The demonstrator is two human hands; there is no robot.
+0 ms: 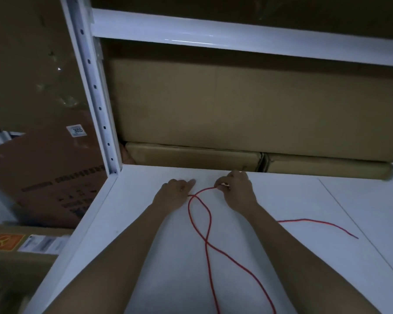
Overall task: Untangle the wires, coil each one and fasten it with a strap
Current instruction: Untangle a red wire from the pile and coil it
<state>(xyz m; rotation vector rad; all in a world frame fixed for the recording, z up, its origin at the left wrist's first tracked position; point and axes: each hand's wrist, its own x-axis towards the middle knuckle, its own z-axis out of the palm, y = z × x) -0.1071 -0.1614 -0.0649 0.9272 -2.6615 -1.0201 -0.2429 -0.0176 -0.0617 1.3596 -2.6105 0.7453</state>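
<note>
Left hand [176, 192]: lies palm down on the white shelf [281, 257], fingers straight and flat; its inner edge is just beside the top of the red wire [208, 225], and whether it touches the wire cannot be told.
Right hand [235, 189]: fingers curled, thumb and forefinger pinching the wire at its upper bend, close to the back of the shelf.
Red wire: a single thin cord lying on the shelf between the two forearms; from the pinch it curves left, drops toward the viewer, crosses itself once to form a loop, and both strands run off the lower edge of the view.
Loose end [320, 224]: a further red length emerges from behind the right forearm and ends on the shelf to the right, well apart from the hands.
Cardboard boxes [247, 105]: stacked at the back of the shelf, one large over two flatter ones.
Upright post [93, 87]: white, perforated, at the shelf's left rear corner.
Light: dim; fine detail at the fingertips is unclear.
</note>
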